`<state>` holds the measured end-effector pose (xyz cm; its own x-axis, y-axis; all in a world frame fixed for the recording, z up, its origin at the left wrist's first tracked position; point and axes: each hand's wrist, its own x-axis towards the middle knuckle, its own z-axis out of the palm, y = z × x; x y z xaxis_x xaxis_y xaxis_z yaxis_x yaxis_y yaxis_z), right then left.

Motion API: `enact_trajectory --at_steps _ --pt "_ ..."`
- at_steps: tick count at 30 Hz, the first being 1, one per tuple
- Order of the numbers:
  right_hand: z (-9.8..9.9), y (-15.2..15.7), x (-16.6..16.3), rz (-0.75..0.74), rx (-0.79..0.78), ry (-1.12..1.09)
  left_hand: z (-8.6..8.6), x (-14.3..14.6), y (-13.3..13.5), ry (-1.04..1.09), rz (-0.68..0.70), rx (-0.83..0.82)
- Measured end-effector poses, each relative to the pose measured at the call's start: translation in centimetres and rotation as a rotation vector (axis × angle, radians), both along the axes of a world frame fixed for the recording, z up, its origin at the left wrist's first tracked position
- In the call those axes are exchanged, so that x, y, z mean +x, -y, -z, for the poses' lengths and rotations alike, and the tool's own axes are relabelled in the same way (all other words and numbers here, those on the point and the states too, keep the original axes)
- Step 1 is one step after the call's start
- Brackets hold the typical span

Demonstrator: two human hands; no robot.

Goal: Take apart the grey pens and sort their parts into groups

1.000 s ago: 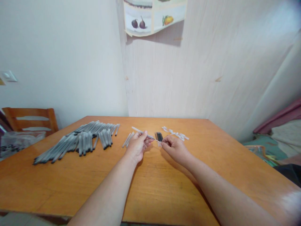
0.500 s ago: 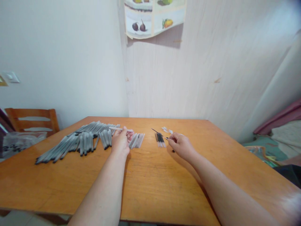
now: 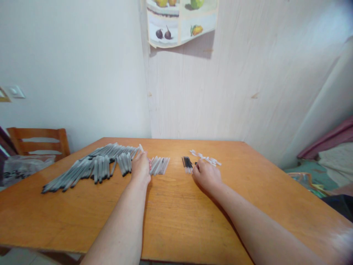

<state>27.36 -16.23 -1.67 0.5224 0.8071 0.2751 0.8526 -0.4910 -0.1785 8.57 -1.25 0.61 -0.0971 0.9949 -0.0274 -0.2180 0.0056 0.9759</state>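
Observation:
My left hand [image 3: 141, 168] lies on the wooden table [image 3: 176, 217], fingers closed round a clear pen barrel [image 3: 141, 147] whose pale end sticks out past the knuckles. It sits between a big pile of grey pens [image 3: 96, 165] on its left and a small row of clear barrels [image 3: 160, 165] on its right. Curled knuckles-up, my right hand [image 3: 206, 173] has its fingertips against a bunch of black refills [image 3: 186, 163]. A small dark bit shows at its fingertips; I cannot make out what it is. White caps [image 3: 206, 158] lie just beyond that hand.
A wooden chair [image 3: 37, 141] and a plastic bag [image 3: 19, 167] stand at the table's left end. Walls meet in a corner right behind the table, with a fruit poster [image 3: 179, 22] hanging there. Cloth and bedding [image 3: 328, 154] lie to the right.
The hands had met at the centre over a barrel and refill, then parted. My left hand carried the barrel left to the row of barrels; my right hand dropped beside the refills.

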Motion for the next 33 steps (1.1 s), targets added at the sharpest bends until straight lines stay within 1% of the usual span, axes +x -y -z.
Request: enact_trajectory --at_steps 8,13,19,25,33 --pt "0.0 0.0 -0.6 -0.039 -0.089 -0.014 0.2 -0.2 -0.2 -0.008 0.013 0.006" --pt "0.0 0.0 -0.8 -0.062 -0.105 -0.009 0.6 -0.3 -0.4 -0.058 0.01 0.062" --pt "0.3 -0.2 -0.7 -0.078 -0.138 -0.022 0.6 -0.4 -0.5 -0.147 -0.026 0.086" --pt "0.4 -0.2 -0.4 -0.094 -0.124 -0.024 1.0 -0.5 -1.1 -0.197 -0.068 0.107" --pt "0.2 0.0 -0.3 -0.104 -0.106 -0.039 1.8 -0.9 -1.8 -0.25 -0.075 0.146"
